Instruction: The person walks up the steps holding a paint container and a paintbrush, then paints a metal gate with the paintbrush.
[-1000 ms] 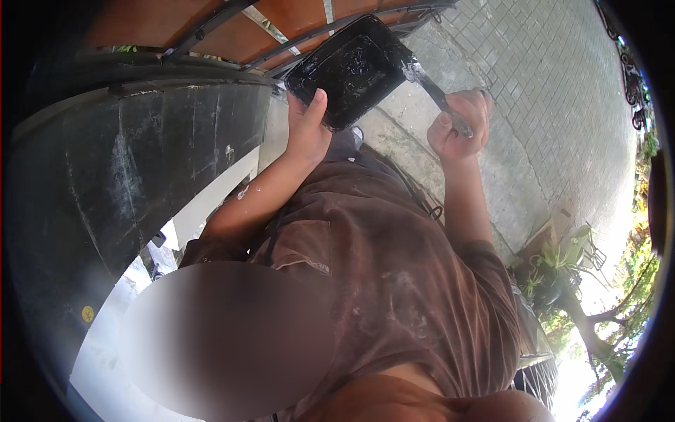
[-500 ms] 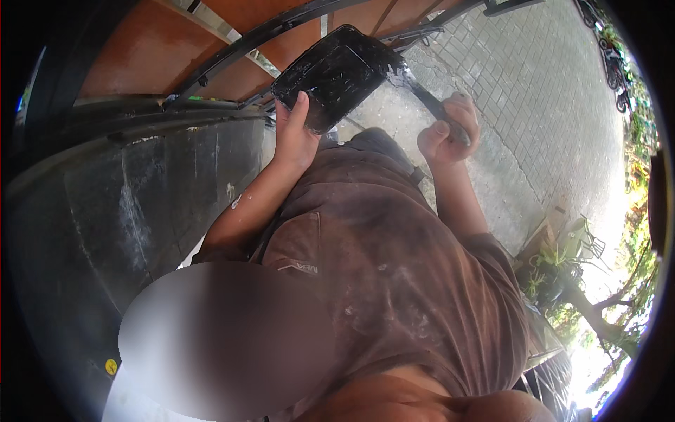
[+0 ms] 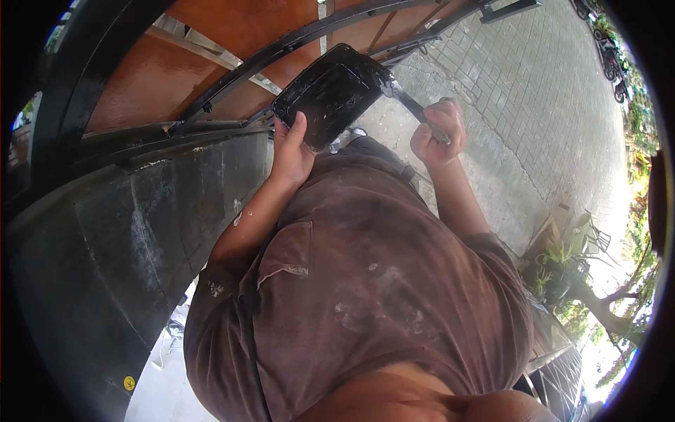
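A shallow black rectangular tray (image 3: 325,91) is tilted in front of my body, its inside smeared with dark wet-looking streaks. My left hand (image 3: 292,144) grips its near left edge, thumb over the rim. In my right hand (image 3: 441,132) is a paintbrush (image 3: 411,105), the fingers wrapped round its dark handle. Its paint-smeared metal collar meets the right corner of the tray, where the dark bristle end is hard to tell from the rim. White specks dot my left forearm.
A black metal gate (image 3: 274,48) with orange-brown panels (image 3: 151,81) stands ahead and left. Beside my left arm is a dark grey wall (image 3: 105,232). Paving (image 3: 520,105) stretches to the right, with potted plants (image 3: 555,271) and a chair (image 3: 594,235); motorbikes (image 3: 612,63) stand far off.
The tray and both hands sit slightly lower in the picture. My right hand has come a little left, bringing the paintbrush along the tray's right corner. The view has shifted slightly.
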### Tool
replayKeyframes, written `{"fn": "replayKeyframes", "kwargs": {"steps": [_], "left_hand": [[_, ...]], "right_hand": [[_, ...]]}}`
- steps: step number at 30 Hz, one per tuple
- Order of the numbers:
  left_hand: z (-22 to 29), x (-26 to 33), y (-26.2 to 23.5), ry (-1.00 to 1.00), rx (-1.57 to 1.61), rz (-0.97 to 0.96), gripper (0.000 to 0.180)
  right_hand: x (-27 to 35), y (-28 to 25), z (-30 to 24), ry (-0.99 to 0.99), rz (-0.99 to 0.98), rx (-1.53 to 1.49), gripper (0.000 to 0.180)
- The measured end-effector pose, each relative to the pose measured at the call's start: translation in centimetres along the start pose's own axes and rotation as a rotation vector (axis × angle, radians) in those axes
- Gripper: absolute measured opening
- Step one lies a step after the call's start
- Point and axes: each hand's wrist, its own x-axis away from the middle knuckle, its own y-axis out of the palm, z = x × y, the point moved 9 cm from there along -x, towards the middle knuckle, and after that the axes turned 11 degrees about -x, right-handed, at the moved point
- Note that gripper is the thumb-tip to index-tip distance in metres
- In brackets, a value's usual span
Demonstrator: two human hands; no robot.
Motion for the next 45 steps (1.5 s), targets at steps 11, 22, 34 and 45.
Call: {"fn": "replayKeyframes", "kwargs": {"steps": [11,22,34,45], "left_hand": [[0.0,-0.3,-0.5,-0.193,0.019,0.016,0.048],[1.0,-0.4,-3.2,-0.074,-0.029,-0.003,0.049],[-0.7,0.4,-1.8,-0.106,-0.012,-0.033,0.051],[-1.3,1.9,0.3,-0.104,-0.001,0.094,0.05]], "right_hand": [[0.5,0.0,-0.2,0.106,0.117,-0.066,0.027],[1.2,2.4,1.6,0.468,0.31,-0.463,0.027],[3.2,2.7,5.1,0.999,0.591,-1.036,0.025],[-0.3,-0.9,2.8,0.623,-0.137,-0.452,0.037]]}}
